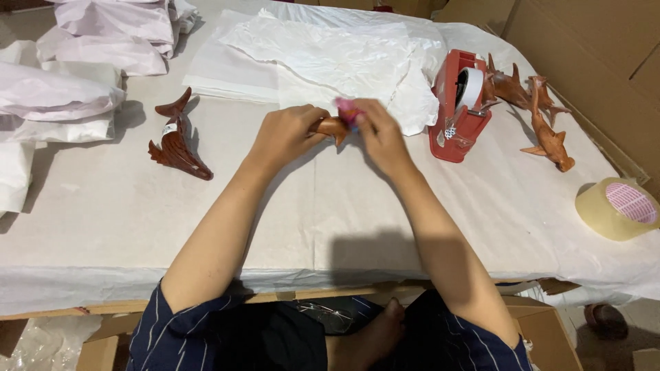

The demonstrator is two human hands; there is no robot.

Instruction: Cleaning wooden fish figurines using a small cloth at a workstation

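Observation:
My left hand (285, 134) grips a small brown wooden figure (332, 126) just above the paper-covered table (275, 213). My right hand (379, 134) meets it from the right, fingers pinched on a small pink piece (346, 108) at the figure's top. Most of the figure is hidden between the two hands. Both forearms reach in from the near edge.
A brown wooden fish figure (175, 142) lies to the left. A red tape dispenser (459, 104) stands to the right, with several wooden shark figures (543, 127) behind it. White wrapping sheets (323, 58) lie ahead, wrapped bundles (62, 75) far left, a tape roll (617, 208) far right.

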